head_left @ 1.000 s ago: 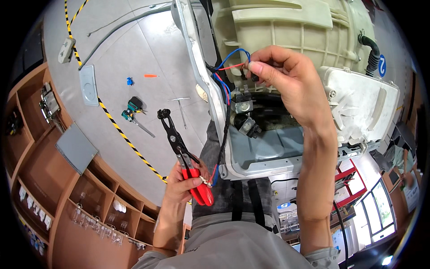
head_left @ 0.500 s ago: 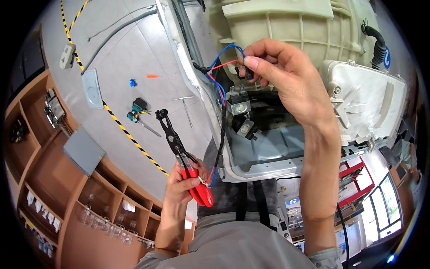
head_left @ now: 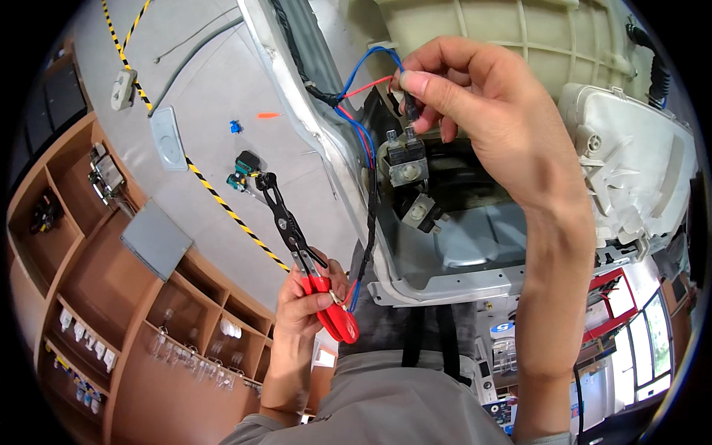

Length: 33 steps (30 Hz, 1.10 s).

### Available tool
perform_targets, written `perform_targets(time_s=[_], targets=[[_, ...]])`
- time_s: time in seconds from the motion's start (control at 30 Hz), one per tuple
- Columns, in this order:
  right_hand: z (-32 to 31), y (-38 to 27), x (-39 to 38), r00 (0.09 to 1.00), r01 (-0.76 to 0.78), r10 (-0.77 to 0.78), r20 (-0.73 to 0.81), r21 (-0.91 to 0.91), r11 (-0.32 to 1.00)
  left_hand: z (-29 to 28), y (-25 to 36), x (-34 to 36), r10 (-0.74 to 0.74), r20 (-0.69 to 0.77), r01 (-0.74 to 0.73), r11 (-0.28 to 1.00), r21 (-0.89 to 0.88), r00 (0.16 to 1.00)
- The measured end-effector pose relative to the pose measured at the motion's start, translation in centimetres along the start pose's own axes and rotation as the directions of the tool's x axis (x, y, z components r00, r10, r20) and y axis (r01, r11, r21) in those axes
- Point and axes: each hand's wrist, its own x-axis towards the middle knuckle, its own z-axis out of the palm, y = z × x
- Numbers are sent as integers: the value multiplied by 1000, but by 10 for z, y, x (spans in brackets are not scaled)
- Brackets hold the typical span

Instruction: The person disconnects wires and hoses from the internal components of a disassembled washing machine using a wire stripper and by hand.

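Observation:
My right hand (head_left: 486,111) pinches a black wire connector (head_left: 410,108) with a blue wire, between thumb and fingers. It sits at the upright terminals of a water inlet valve (head_left: 408,169); I cannot tell whether it is seated on them. A second valve (head_left: 421,211) lies just below. A black connector on the red wire (head_left: 368,87) hangs beside my fingers. Lower down, my left hand (head_left: 298,308) is closed round red-handled pliers (head_left: 288,226) with a black angled head pointing up. Red and blue wire ends (head_left: 354,293) from the taped harness (head_left: 371,211) are at its fingers.
The metal machine frame (head_left: 311,141) runs down beside the harness. Behind it is a cream plastic tub (head_left: 489,30), with a white plastic housing (head_left: 630,163) at right. A green-black power tool (head_left: 243,169), an orange tool (head_left: 269,116) and black-yellow tape (head_left: 230,211) lie on the floor.
My right hand has brought the black connector to the valve's terminals. The view has shifted slightly, and my left hand keeps its grip on the pliers.

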Motion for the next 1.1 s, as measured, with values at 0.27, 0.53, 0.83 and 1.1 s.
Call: perform_targets(time_s=[0.27,0.53,0.83,1.1], targets=[[1,-29,1,961,-275,274,22,66,959,0,-1,-3,-22,-50,23,1000,19,999],[-2,-26,-3,959,-283,277,61,134,950,2,-2,-4,-25,25,26,998,-51,999],[-2,-42,-8,957,-291,291,5,-42,956,-7,-3,-7,32,14,-30,993,-115,999],[2,-55,-18,964,-265,253,-80,-276,924,-12,-5,-8,40,19,-37,993,-115,999]])
